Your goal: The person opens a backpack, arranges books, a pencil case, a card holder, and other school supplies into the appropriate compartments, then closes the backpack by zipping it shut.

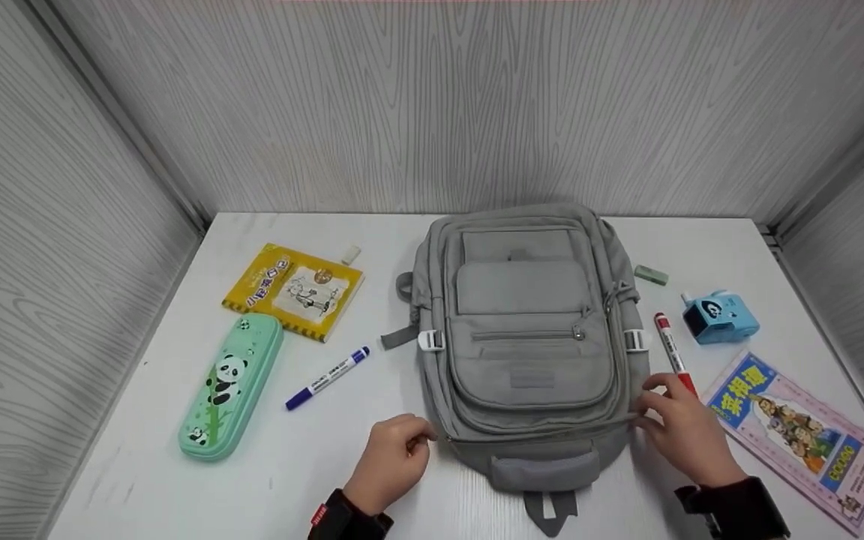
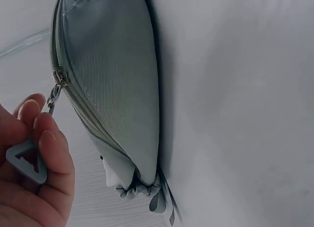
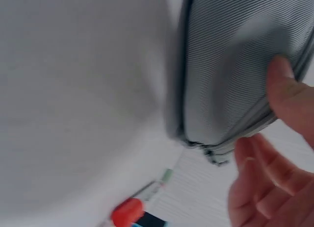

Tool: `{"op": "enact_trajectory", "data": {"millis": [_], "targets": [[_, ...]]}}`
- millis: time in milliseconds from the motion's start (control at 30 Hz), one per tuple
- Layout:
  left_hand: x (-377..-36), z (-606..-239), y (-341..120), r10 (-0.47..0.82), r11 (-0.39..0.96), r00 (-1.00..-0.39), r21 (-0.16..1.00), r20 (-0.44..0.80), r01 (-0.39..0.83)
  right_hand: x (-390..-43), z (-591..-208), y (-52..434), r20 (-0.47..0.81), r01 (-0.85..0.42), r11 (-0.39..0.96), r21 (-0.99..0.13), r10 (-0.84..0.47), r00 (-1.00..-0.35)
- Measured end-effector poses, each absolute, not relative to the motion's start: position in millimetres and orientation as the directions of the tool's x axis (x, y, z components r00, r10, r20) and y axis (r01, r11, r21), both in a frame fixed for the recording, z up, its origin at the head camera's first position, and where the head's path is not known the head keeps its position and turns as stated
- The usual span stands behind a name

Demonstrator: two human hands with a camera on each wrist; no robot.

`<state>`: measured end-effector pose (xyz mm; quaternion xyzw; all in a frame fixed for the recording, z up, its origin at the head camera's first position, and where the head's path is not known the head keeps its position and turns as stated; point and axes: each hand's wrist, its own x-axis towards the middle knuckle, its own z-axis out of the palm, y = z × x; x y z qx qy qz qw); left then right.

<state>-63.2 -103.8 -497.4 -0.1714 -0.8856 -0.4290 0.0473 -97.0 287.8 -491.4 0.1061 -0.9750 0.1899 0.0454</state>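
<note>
A grey backpack (image 1: pixel 526 289) lies front side up on the white table, its carry handle (image 1: pixel 544 472) toward me. At its lower left corner, my left hand (image 1: pixel 394 461) pinches a zipper pull. The left wrist view shows the pull's grey triangular end (image 2: pixel 27 162) inside the curled fingers, with the metal slider (image 2: pixel 60 77) on the zipper just beyond them. On the opposite side, my right hand (image 1: pixel 683 427) grips the bag's edge by the zipper seam. In the right wrist view its thumb (image 3: pixel 284 85) presses the side fabric, fingers below the seam.
Left of the bag are a yellow book (image 1: pixel 289 291), a white eraser (image 1: pixel 351 255), a green panda pencil case (image 1: pixel 229 386) and a blue marker (image 1: pixel 327 378). Rightward lie a green eraser (image 1: pixel 651 275), red marker (image 1: pixel 672 345), blue pencil sharpener (image 1: pixel 724 318) and pink booklet (image 1: pixel 803 442).
</note>
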Motion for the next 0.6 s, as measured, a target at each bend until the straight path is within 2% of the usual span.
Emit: {"op": "enact_trajectory", "data": {"millis": [133,333,433,600], "targets": [[-68,-493,-104,0.22,0.536,-0.951,0.787,0.218,0.304,-84,-477,259,0.177,-0.325,0.874,-0.362,-0.278,-0.944],[-72,-489,-103,0.21,0.556,-0.951,0.773,0.225,0.305,-63,-466,196,0.333,-0.603,0.728,-0.327,-0.508,-0.794],[-72,-487,-103,0.214,0.57,-0.951,0.762,0.225,0.308,-57,-466,168,0.301,-0.643,0.714,-0.277,-0.571,-0.764],[-73,-486,-105,0.239,0.582,-0.947,0.748,0.217,0.318,-54,-476,142,0.254,-0.612,0.782,-0.117,-0.572,-0.78]]}}
